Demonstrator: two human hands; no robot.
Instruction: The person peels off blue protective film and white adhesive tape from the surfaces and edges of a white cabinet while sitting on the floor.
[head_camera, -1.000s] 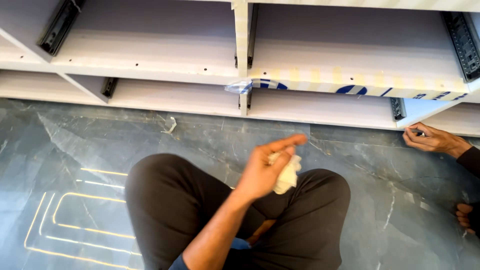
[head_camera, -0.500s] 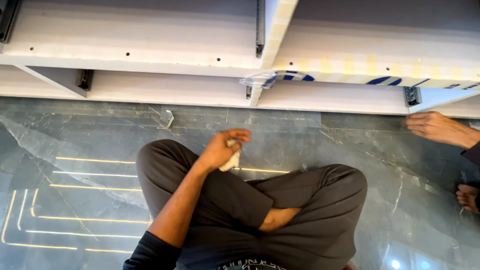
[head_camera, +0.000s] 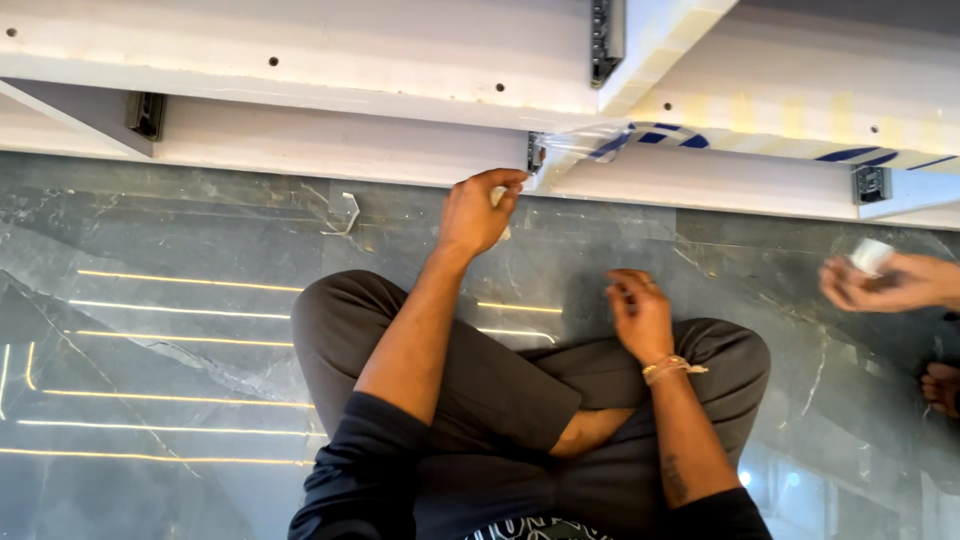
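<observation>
Floor: we sit cross-legged on a dark grey marble floor (head_camera: 180, 230), with thin bright lines of reflected light running across it on our left.
Cabinet: a white cabinet frame (head_camera: 300, 70) lies just ahead of our knees (small drilled holes dot its panels), and a dark metal drawer rail (head_camera: 603, 38) is fixed near its middle divider.
Protective film: clear film with blue markings (head_camera: 640, 135) hangs crumpled at the divider's lower edge.
Left hand: our left hand (head_camera: 478, 212) reaches forward to the cabinet's bottom edge, its grip pinched on a small white wad (head_camera: 499, 198) held right at the loose end of the film.
Right hand: our right hand (head_camera: 640, 315) hovers above our right knee, fingers loosely curled, grip released and holding nothing.
Other person: at the right edge another person's hand (head_camera: 885, 285) holds a small white roll (head_camera: 871, 255).
Scrap: a small clear scrap (head_camera: 345, 213) lies on the floor near the cabinet.
</observation>
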